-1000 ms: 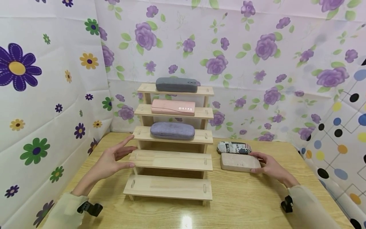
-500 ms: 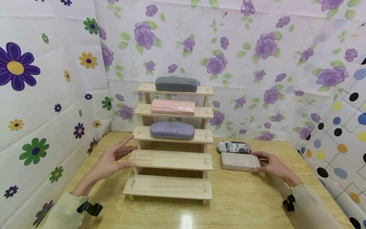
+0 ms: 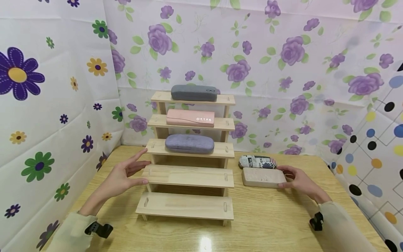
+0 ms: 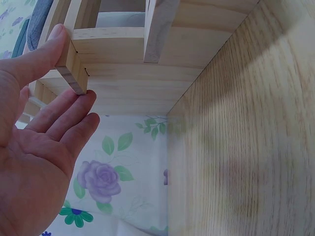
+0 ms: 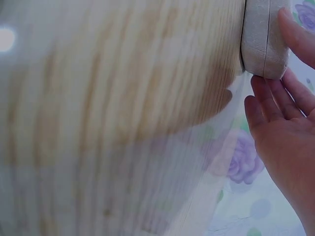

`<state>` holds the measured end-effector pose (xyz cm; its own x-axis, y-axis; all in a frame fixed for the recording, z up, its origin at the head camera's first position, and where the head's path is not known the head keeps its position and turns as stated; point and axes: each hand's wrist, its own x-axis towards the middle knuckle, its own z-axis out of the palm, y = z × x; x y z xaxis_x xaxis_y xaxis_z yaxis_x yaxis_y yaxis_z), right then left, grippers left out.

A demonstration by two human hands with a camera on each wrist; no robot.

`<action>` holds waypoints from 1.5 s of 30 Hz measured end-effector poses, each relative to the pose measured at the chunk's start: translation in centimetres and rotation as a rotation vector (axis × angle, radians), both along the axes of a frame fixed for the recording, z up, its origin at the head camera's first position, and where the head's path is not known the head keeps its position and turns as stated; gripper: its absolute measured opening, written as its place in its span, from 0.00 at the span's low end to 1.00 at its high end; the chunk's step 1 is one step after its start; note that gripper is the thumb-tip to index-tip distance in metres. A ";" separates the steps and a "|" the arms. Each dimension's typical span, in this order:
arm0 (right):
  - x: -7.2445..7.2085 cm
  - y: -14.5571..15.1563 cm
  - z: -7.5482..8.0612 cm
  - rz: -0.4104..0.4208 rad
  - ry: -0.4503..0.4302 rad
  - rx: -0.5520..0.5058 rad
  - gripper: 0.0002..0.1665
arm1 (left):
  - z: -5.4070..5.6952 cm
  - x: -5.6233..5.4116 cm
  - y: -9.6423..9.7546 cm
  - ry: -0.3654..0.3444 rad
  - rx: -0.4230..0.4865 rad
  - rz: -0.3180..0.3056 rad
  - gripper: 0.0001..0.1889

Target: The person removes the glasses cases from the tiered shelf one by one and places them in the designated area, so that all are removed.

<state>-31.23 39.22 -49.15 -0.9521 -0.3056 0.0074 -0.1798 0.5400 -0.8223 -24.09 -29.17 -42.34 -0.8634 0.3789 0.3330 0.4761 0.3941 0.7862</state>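
My left hand (image 3: 121,176) holds the left end of the second-lowest board of a stepped wooden display rack (image 3: 189,204). In the left wrist view, the thumb of that hand (image 4: 37,142) lies at one edge of the board end (image 4: 74,71) and the fingertips at the other. At the right, my right hand (image 3: 300,183) grips the right end of a beige glasses case (image 3: 262,177), which lies on the table. The right wrist view shows the case (image 5: 263,42) between thumb and fingers. Directly behind it lies a newsprint-patterned glasses case (image 3: 257,162).
Three glasses cases occupy the upper boards: grey (image 3: 193,93) on top, pink (image 3: 190,118) below it, blue-purple (image 3: 189,144) on the middle one. The two lowest boards bear nothing. A wooden table (image 3: 264,220) carries everything, with floral cloth (image 3: 267,77) behind and at the sides.
The beige glasses case has shifted very slightly backward, and my right hand has moved a little with it. My left hand and the rack stay where they were.
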 end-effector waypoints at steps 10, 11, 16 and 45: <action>-0.2 -0.1 -0.1 0.001 -0.001 -0.012 0.50 | -0.1 0.0 0.0 0.016 0.013 -0.019 0.54; -0.2 -0.1 -0.1 0.002 -0.002 -0.013 0.50 | -0.1 0.0 0.0 0.017 0.013 -0.019 0.54; -0.2 -0.1 0.0 0.003 0.003 -0.008 0.49 | -0.1 0.1 0.1 0.014 0.006 -0.011 0.54; 0.3 0.3 0.5 -0.002 0.052 0.003 0.50 | 0.2 0.1 0.1 0.007 0.004 -0.005 0.54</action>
